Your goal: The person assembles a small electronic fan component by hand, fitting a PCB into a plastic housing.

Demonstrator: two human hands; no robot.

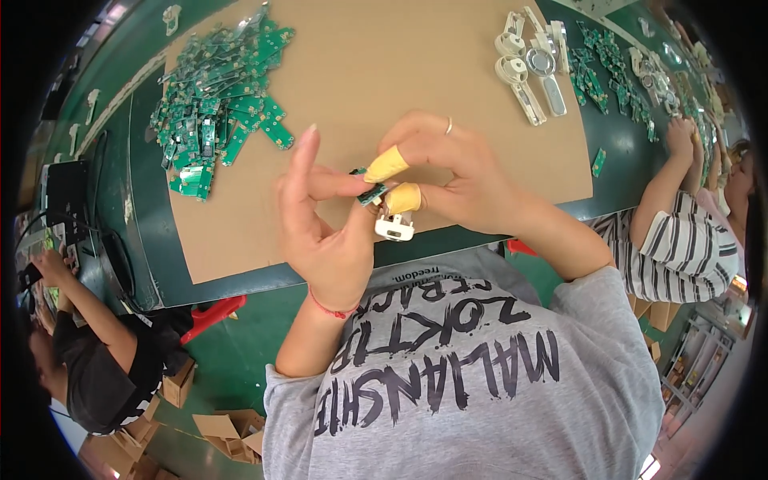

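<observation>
Over the near part of the brown mat, both my hands meet around a small green circuit board (pixel 371 194). My left hand (pixel 320 228) pinches it between thumb and a finger, while another finger points up. My right hand (pixel 452 172) wears yellow finger covers on thumb and index finger; their tips close on the board from the right. Just below the right thumb is a small white plastic housing (pixel 394 229) with a dark slot in its end. It sits close against the board, and which fingers bear its weight is hidden.
A large heap of green circuit boards (pixel 220 88) covers the mat's (pixel 344 72) far left. Several white handheld fan-like units (pixel 532 64) lie at its far right. More boards (pixel 612 68) lie on the dark green table beyond. Co-workers sit left (pixel 104 360) and right (pixel 680 240).
</observation>
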